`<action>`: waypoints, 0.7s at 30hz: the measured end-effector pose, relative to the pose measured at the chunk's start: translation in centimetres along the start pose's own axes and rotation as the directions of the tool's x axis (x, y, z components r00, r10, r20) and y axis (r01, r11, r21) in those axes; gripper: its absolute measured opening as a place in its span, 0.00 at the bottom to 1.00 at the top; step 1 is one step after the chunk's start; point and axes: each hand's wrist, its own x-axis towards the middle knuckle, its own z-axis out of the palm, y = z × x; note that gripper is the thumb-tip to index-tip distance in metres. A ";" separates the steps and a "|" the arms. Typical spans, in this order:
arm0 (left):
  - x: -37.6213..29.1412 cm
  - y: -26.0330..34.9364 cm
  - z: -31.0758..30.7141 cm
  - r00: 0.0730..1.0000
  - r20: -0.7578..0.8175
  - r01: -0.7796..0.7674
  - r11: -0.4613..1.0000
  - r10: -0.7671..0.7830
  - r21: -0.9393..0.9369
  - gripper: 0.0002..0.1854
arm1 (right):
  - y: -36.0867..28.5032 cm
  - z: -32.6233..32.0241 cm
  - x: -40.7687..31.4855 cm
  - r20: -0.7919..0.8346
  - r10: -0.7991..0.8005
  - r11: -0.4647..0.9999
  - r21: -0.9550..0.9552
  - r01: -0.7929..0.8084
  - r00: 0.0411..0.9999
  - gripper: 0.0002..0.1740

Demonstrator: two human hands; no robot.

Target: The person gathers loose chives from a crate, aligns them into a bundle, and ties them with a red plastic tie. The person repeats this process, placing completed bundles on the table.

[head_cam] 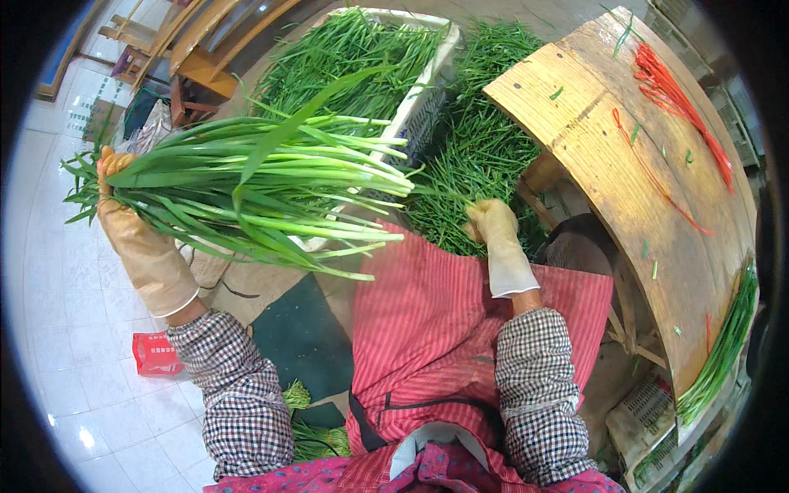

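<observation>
My left hand (123,206), in a pale rubber glove, grips a large bunch of garlic chives (277,179) near the leafy tips. The white-green stem ends point right, and one long leaf bends across the bunch. My right hand (494,225), gloved too, is closed on a thin green leaf (445,193) that stretches left towards the stem ends. Below that hand lies a heap of loose green leaves (474,166). Behind the bunch stands a white plastic crate (453,40) filled with more chives (357,55).
At right is a wooden table (616,123) with red plastic ties (684,111), leaf scraps and a chive bundle (724,339). A wooden chair (203,68) stands at the upper left. A red bag (155,354) lies on the tiled floor (80,345); tied chives (320,437) lie near my lap.
</observation>
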 end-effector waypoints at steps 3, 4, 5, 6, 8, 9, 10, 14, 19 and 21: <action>-0.2 -0.1 0.2 0.996 -0.072 -0.049 0.998 0.052 0.043 0.08 | 0.3 -0.1 -0.7 -0.148 -0.014 0.809 -0.583 -0.076 0.989 0.27; -0.2 -0.2 0.2 0.994 -0.047 -0.087 0.986 0.094 0.140 0.08 | -0.4 0.0 -1.3 -0.177 -0.015 0.824 -0.560 -0.088 0.984 0.29; 0.0 -0.4 0.2 0.992 -0.089 -0.081 0.986 0.094 0.143 0.08 | -1.4 0.2 -2.0 -0.151 -0.212 0.894 -0.428 0.129 0.965 0.33; 0.1 -0.6 0.2 0.996 0.038 -0.089 0.978 0.083 0.187 0.09 | -2.8 0.6 -2.8 -0.088 -0.261 0.963 0.045 0.266 0.961 0.35; 0.3 -0.8 0.2 0.997 0.067 -0.053 0.990 0.045 0.128 0.10 | -6.2 1.2 -3.6 0.162 -0.417 0.641 0.750 0.164 0.894 0.33; 0.6 -0.7 0.2 0.998 0.040 -0.048 0.992 0.044 0.117 0.10 | -7.4 1.1 -4.3 0.169 -0.525 0.519 0.841 0.156 0.834 0.32; 0.3 -0.9 0.2 0.994 -0.073 -0.068 0.987 0.079 0.142 0.10 | -8.6 1.2 -4.8 0.215 -0.498 0.542 0.833 0.109 0.840 0.30; 0.3 -0.7 0.5 0.995 -0.068 0.075 0.995 -0.080 -0.073 0.08 | -11.6 2.4 -5.9 0.100 -0.579 0.330 0.936 0.120 0.809 0.25; -0.1 -1.2 1.3 0.995 -0.081 0.053 0.998 -0.054 -0.020 0.05 | -11.6 3.3 -6.5 0.067 -0.484 0.286 0.955 0.085 0.872 0.17; -0.3 -1.7 1.6 0.988 -0.154 0.007 0.999 0.001 0.053 0.04 | -11.3 3.1 -6.6 0.078 -0.461 0.291 0.954 0.068 0.884 0.16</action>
